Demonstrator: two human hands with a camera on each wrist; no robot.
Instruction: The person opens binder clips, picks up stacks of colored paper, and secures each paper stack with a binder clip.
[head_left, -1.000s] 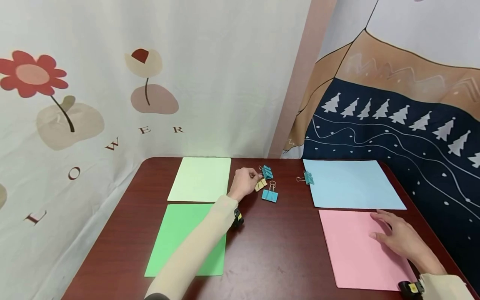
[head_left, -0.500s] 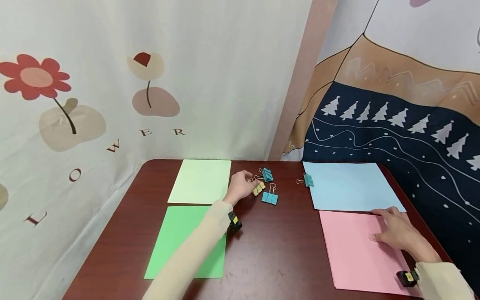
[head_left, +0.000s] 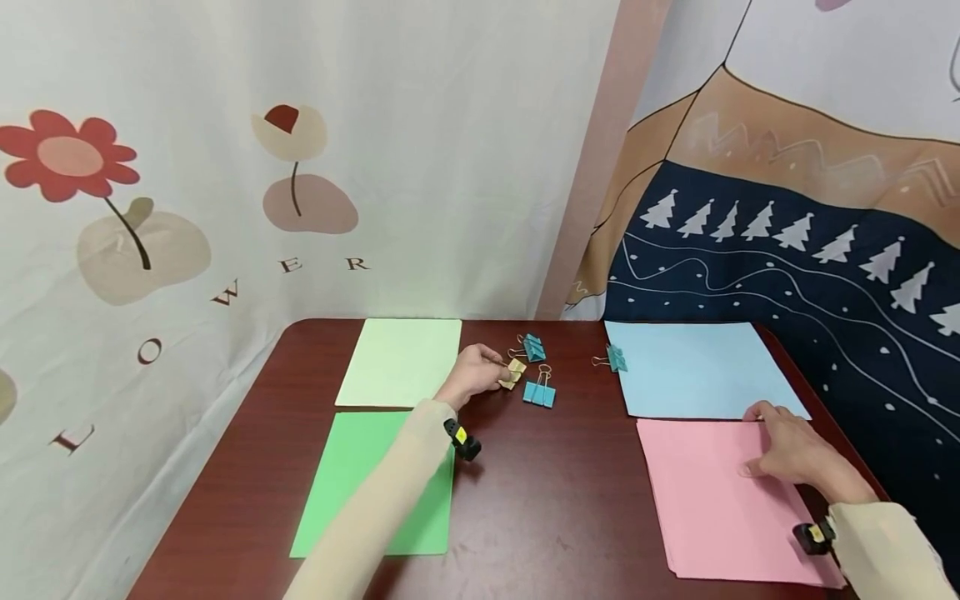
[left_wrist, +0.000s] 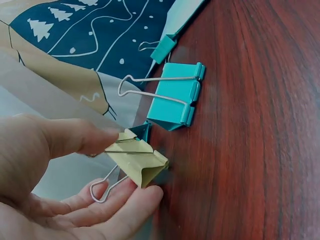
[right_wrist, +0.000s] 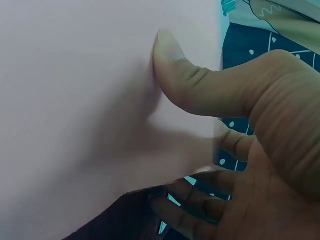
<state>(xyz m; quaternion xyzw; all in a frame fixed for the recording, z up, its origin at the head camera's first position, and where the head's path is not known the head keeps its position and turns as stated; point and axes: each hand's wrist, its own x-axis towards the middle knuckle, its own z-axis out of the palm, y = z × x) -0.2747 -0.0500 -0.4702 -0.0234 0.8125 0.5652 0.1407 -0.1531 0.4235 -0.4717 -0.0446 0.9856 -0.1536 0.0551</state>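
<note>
My left hand [head_left: 472,372] pinches a yellow binder clip [left_wrist: 135,157] between thumb and fingers, its wire handles showing in the left wrist view. Close to it lie two teal binder clips, a farther one [head_left: 534,348] and a nearer one [head_left: 539,395] with its handles pointing away. On the right, my right hand [head_left: 795,450] grips the pink paper [head_left: 720,500] at its far right corner. Its thumb [right_wrist: 172,60] presses on top, while the other fingers go past the edge and are partly hidden by the sheet.
A blue sheet [head_left: 705,371] lies behind the pink paper, with a teal clip [head_left: 617,358] at its left edge. Pale green paper [head_left: 405,358] and bright green paper [head_left: 360,467] are on the left. A printed curtain [head_left: 450,167] hangs behind the brown table [head_left: 555,500].
My left hand has drawn the yellow clip a little left and nearer, away from the teal clips. The right hand has curled in at the pink paper's corner, and the paper has shifted slightly.
</note>
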